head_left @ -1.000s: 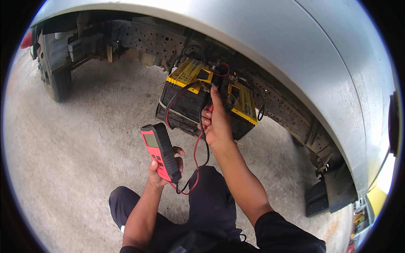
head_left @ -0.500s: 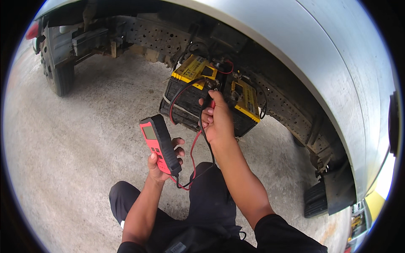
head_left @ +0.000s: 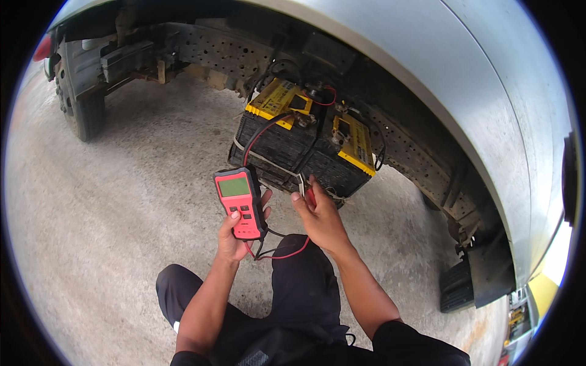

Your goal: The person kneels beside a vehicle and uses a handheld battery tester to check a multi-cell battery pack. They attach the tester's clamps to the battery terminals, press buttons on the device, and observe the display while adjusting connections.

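My left hand [head_left: 231,243] is closed round a red and black handheld battery tester [head_left: 237,204]. Its thumb lies by the buttons, below a greenish screen that faces me. In my right hand [head_left: 326,224] is a test clamp with a red grip [head_left: 311,197]; a pale metal jaw [head_left: 300,184] stands up beside the thumb. Whether that hand holds both clamps, I cannot make out. Red and black leads [head_left: 282,256] loop from the tester's lower end toward my right hand. Just beyond sit two black batteries with yellow tops, the left one [head_left: 268,146] and the right one [head_left: 357,146].
A perforated vehicle frame rail [head_left: 217,52] runs behind the batteries. The silver body panel [head_left: 421,55] arches over them. One wheel [head_left: 85,116] stands at far left, and a black mudflap [head_left: 488,277] hangs at right. Concrete floor [head_left: 152,189] lies below.
My right hand has come back from the left battery's terminal, down toward me, with the clamp. My left hand has turned the tester so its screen faces me more squarely.
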`<state>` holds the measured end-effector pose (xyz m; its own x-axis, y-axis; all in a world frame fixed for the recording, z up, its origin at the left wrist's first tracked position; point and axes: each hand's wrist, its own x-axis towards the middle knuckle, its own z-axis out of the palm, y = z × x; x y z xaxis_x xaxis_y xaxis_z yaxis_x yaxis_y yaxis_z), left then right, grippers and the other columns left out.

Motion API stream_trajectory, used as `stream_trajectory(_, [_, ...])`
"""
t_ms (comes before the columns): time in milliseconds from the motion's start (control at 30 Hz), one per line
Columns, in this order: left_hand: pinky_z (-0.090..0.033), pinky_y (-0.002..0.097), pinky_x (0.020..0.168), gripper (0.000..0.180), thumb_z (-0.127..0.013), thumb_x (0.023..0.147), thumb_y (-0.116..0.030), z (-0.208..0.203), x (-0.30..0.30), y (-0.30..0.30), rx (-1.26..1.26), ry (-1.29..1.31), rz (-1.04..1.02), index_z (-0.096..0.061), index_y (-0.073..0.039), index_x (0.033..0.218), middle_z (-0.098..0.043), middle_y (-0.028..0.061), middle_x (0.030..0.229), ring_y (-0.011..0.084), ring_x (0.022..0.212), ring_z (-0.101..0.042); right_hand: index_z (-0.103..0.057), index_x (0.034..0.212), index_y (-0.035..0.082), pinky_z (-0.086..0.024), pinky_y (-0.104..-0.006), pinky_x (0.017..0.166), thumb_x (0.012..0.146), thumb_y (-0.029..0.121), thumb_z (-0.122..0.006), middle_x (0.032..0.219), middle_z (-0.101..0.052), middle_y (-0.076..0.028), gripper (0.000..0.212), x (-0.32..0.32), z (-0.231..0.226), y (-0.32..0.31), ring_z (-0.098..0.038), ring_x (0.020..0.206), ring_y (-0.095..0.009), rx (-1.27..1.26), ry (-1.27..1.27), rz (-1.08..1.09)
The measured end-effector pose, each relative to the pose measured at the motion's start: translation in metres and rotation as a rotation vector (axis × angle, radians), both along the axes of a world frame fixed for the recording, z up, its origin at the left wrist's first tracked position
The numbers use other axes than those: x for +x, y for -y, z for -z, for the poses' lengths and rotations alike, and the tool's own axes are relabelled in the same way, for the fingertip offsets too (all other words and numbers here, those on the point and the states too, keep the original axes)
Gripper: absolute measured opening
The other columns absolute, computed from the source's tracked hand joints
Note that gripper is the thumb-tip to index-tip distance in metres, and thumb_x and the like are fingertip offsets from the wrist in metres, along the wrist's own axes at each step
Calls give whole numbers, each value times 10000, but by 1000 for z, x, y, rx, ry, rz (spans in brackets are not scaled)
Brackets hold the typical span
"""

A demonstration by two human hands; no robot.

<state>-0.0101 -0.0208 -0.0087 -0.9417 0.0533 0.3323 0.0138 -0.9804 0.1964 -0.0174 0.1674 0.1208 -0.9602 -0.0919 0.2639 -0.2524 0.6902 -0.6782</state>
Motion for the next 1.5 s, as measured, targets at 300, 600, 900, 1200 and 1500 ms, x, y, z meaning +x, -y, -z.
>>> stream_trajectory(300, [-497,471,1277,908,-805,947,-261,-2,4,0,34,-142,48,-370,-48,1715,-418,132,1747,490,1624,-368,-606,1459,-51,-569,-409,899,1131,294,-685,1071,-763,-174,482,-5,-95,-99,-742,951,-254,599,-365,104])
stream_trajectory(600, [-387,541,1334,930,-863,889,-210,-10,27,-34,-75,-194,283,-416,-74,1693,-492,110,1698,523,1641,-318,-730,1259,-46,-521,-270,728,1191,339,-582,993,-751,-65,418,-112,-185,-136,-624,786,-79,155,289,-149])
stream_trajectory(900, [-414,549,1324,976,-901,869,-193,-8,27,-37,-93,-147,312,-405,-69,1700,-477,101,1715,529,1639,-315,-729,1240,-112,-357,-192,499,1172,301,-620,914,-737,-92,432,-193,-193,-156,-451,598,-5,-41,742,-275])
stream_trajectory(1200, [-396,557,1333,945,-874,901,-203,-13,24,-25,-103,-144,220,-394,-97,1708,-467,100,1711,508,1640,-328,-749,1171,-102,-315,-199,470,1167,231,-615,868,-750,-107,359,-181,-226,-90,-434,561,-12,439,656,-108])
stream_trajectory(1500, [-370,560,1342,930,-864,912,-198,-11,21,-22,-119,-166,237,-393,-99,1708,-469,92,1705,496,1655,-304,-768,1157,-82,-355,-240,504,1161,293,-633,897,-778,-87,399,-186,-215,-117,-454,559,-20,279,743,-206])
